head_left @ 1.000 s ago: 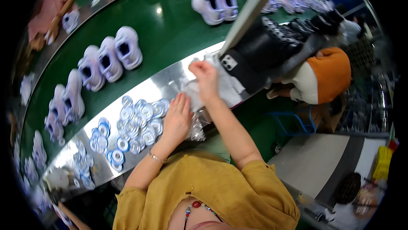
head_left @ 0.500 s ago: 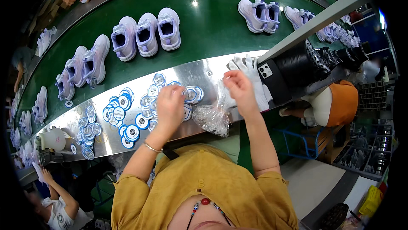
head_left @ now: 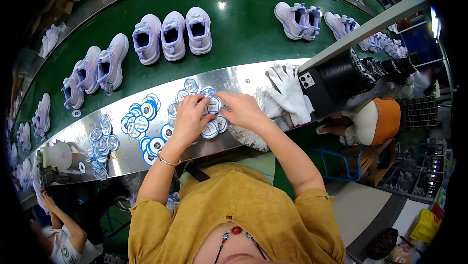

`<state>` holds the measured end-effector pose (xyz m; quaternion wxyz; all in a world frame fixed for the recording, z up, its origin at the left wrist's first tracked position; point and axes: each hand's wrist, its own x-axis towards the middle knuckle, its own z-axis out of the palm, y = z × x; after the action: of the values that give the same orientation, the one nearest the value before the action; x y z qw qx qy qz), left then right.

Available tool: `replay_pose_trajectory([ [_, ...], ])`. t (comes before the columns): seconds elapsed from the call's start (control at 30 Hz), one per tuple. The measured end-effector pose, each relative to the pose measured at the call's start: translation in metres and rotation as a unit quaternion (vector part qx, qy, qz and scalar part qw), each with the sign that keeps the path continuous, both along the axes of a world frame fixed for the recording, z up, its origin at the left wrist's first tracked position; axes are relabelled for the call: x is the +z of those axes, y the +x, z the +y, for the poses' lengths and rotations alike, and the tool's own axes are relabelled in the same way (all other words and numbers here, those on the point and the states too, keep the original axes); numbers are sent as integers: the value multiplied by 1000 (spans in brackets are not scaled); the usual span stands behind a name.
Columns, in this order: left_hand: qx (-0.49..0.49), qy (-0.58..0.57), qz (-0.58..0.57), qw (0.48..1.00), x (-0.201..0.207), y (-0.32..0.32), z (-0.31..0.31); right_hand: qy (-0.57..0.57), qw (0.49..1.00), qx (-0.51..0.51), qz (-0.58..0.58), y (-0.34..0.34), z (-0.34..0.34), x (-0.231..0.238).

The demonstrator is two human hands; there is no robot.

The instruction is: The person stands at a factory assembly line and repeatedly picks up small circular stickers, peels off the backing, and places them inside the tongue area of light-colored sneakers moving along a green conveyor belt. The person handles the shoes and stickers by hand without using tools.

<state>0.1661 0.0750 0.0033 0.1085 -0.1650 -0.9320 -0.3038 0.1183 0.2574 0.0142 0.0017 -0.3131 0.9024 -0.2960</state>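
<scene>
Above a pile of round blue-and-white tags (head_left: 191, 85) on the metal ledge, my two hands meet. My left hand (head_left: 191, 119) has its fingers curled with tips at the left edge of one round tag (head_left: 214, 103). From the other side my right hand (head_left: 242, 111) pinches at the same tag with thumb and forefinger. What lies under my left palm is hidden. By my right wrist is a clear plastic bag (head_left: 249, 137) of small items, partly covered by the hand and forearm.
White gloves (head_left: 287, 93) and a black phone (head_left: 317, 93) lie right of the bag. More tag piles (head_left: 141, 123) spread leftward. Pale lilac shoes (head_left: 173, 35) stand on the green conveyor (head_left: 239, 30). A slanted metal bar (head_left: 365, 30) crosses at right. Other people sit nearby.
Both hands have come down onto the tags and closer together; my right hand moved left, away from the bag and gloves. The nearby shoes on the conveyor have shifted slightly.
</scene>
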Motion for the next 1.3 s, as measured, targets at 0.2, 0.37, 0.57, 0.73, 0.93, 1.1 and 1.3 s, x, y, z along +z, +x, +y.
replay_pose_trajectory([
  [0.2,4,17,-3,1000,-4,7,-10,165,981,77,72,-1,-14,2],
  [0.37,29,104,22,994,8,6,-16,39,989,67,126,-8,-8,19],
  [0.57,4,276,-100,956,19,-7,-24,-146,928,-4,-342,-25,-1,30],
  [0.73,43,466,-300,831,3,-9,-26,-239,839,-32,-487,-24,-7,23],
  [0.93,63,376,-253,889,-6,-2,-43,-265,804,-118,-519,-17,-4,37],
  [1.1,76,170,22,982,9,0,-37,-282,804,-97,-513,-15,-3,25],
  [1.3,80,518,-271,807,16,4,-29,-306,807,-62,-501,-2,-21,29],
])
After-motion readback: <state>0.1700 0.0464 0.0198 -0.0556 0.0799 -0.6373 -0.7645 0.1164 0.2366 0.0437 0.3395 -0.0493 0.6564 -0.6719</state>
